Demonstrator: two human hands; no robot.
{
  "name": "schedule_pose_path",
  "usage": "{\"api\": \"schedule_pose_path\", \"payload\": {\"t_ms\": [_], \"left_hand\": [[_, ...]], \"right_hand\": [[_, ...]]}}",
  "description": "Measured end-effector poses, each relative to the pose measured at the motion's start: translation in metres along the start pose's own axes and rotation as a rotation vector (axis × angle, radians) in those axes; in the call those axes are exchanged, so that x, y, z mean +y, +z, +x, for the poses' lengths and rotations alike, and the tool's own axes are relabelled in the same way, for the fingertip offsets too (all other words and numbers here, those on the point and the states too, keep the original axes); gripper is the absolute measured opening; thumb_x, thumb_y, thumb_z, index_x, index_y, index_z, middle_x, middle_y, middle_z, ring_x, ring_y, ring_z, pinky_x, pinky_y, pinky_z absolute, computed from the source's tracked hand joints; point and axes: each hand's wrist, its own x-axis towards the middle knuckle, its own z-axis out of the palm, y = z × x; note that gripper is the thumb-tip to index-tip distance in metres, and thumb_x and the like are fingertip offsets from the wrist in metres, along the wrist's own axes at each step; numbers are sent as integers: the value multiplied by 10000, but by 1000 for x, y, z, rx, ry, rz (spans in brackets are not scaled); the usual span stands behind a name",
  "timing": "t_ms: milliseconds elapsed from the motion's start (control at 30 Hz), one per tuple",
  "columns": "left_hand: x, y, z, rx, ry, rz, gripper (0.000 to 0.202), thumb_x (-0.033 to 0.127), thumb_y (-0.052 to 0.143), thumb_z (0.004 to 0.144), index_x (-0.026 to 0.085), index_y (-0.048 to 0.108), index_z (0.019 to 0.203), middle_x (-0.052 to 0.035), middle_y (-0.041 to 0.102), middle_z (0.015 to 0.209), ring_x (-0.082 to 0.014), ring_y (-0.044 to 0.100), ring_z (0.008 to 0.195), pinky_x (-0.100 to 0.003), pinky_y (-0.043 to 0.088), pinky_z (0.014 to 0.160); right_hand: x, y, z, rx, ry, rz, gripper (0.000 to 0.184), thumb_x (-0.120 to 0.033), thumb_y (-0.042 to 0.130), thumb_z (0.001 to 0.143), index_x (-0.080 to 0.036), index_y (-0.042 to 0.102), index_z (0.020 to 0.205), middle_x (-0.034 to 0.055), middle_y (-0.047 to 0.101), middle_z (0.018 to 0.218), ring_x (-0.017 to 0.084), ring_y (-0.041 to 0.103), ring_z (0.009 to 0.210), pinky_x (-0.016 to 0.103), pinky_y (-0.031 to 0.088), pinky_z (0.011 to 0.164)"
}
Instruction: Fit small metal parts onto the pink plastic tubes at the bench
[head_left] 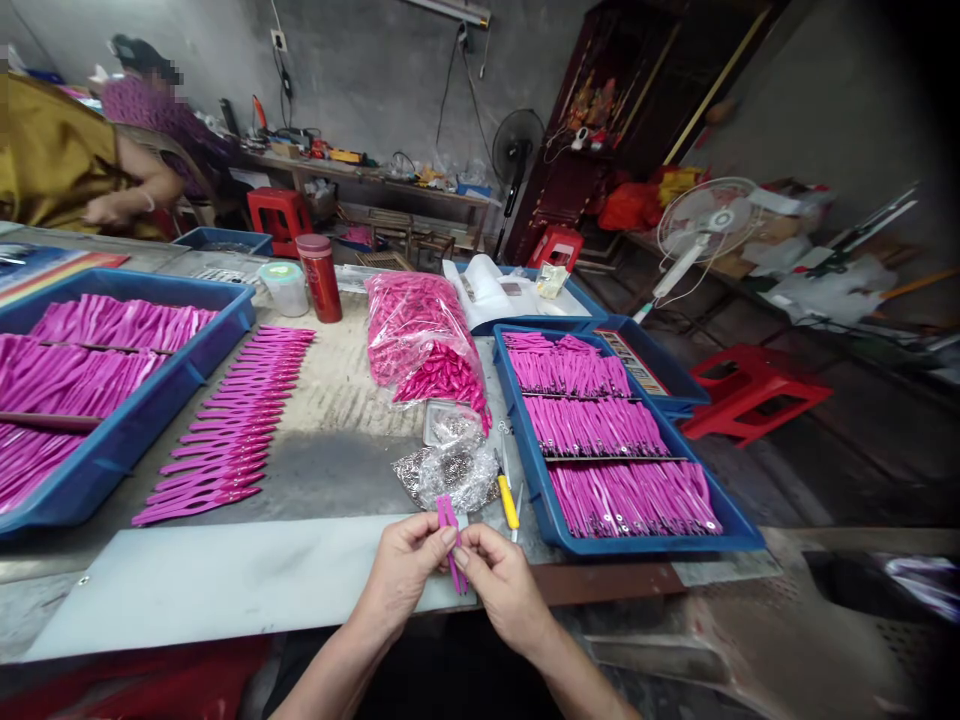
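Both of my hands meet at the near edge of the table, pinching one slim magenta plastic piece (451, 535) that stands nearly upright between them. My left hand (405, 568) grips it from the left with closed fingers. My right hand (501, 580) pinches it from the right. Just beyond them lies a clear bag of small shiny metal parts (452, 468) and a yellow-handled tool (508, 502). A row of magenta pieces (232, 430) is laid out on the table to the left.
Blue trays of magenta pieces stand at left (120, 440) and right (536, 470). A big clear bag of magenta parts (424, 335), a red canister (320, 277) and a lidded tub (286, 287) sit behind. Another person (67, 160) works far left. Red stools and fans stand right.
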Motion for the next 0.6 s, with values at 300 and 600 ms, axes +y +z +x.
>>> {"api": "schedule_pose_path", "payload": {"t_ms": [300,600], "left_hand": [[-1,-1,0,-7,-2,4,245,354,666,584,119,613,628,23,509,515,-79,407,501,-193,336,499],[-2,-2,2,-17,12,34,267,369,660,583,116,581,559,31,479,473,-74,397,481,-191,320,480]], "right_hand": [[-1,-1,0,-15,-7,-33,222,-344,472,795,-156,506,680,-20,485,599,92,430,547,210,351,521],[0,-3,2,-33,-9,-68,242,-348,464,800,-149,527,677,-20,483,578,95,428,556,211,348,531]]}}
